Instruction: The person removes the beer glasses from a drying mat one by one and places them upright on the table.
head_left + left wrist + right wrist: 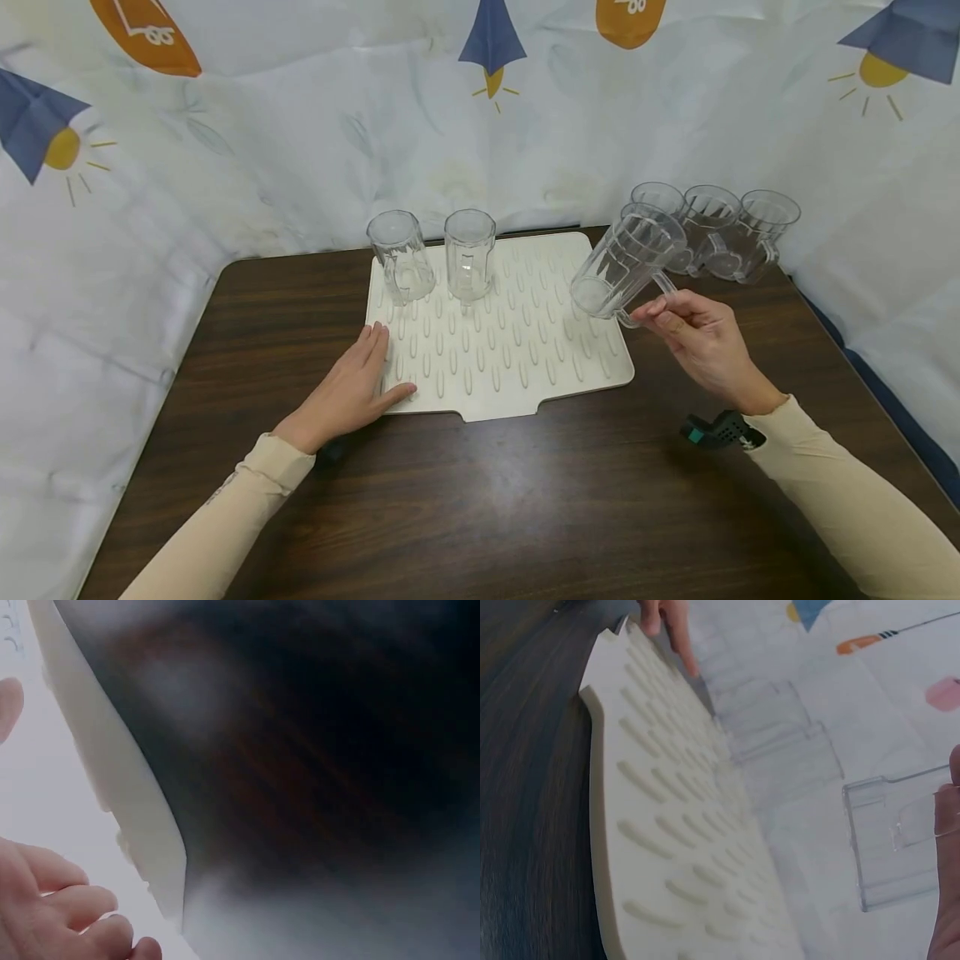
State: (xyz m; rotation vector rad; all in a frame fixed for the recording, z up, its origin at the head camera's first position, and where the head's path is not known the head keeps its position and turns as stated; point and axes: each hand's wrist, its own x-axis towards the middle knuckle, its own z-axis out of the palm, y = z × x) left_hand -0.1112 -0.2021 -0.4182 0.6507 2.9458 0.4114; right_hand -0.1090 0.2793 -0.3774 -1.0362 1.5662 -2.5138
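A white draining mat point(517, 358) with rows of raised oval ridges lies on the dark table. On its left edge rests my left hand point(345, 392), fingers straight and thumb spread. My right hand point(701, 342) pinches the handle of a clear mug point(611, 271), tilted over the mat's right side. That mug point(859, 847) also shows in the right wrist view, partly behind the fingers. Two more clear mugs, one at the far left point(401, 254) and one beside it point(470, 254), stand on the mat's back left part. The left wrist view shows curled fingertips point(82, 907) near the mat's edge.
Three clear mugs point(757, 237) stand close together at the table's back right, partly overlapped by the held mug. A patterned white cloth point(315, 150) hangs behind the table point(510, 500) and along its sides. A dark wrist device point(720, 431) sits at the right cuff.
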